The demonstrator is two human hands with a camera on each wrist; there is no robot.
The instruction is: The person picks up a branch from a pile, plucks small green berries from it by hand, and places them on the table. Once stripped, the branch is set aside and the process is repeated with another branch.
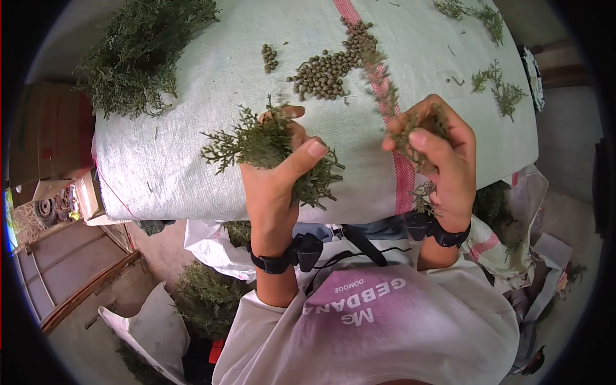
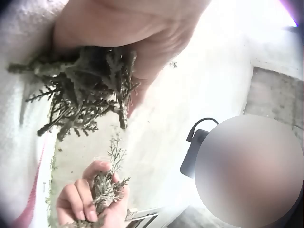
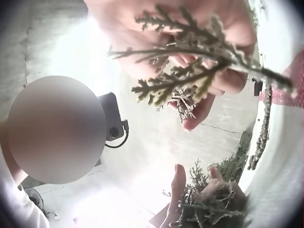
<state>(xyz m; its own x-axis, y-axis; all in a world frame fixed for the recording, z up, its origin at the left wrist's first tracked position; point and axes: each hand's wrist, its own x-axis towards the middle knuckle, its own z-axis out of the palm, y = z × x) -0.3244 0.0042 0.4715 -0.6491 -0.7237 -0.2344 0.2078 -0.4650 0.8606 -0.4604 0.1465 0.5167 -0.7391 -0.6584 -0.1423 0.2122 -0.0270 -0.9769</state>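
A white sack (image 1: pixel 186 179) with a pink stripe (image 1: pixel 404 183) is bulging across the workspace, small round seeds (image 1: pixel 321 77) lying in a pile on it and a heap of greenery (image 1: pixel 141 58) sitting to the left.

In the head view, the left hand (image 1: pixel 273 183) is gripping a leafy bunch (image 1: pixel 260 141) over the sack, while the right hand (image 1: pixel 452 151) is pinching a smaller sprig (image 1: pixel 435 125) between thumb and fingers.

In the left wrist view, the bunch is poking out stubby stems (image 2: pixel 123 116) below the left hand — probably its stiffest part and the best place to hold.

In the right wrist view, the sprig is spreading flat from a thin stalk; it is looking light and springy — its fine tips probably snapping or shedding under a hard squeeze.
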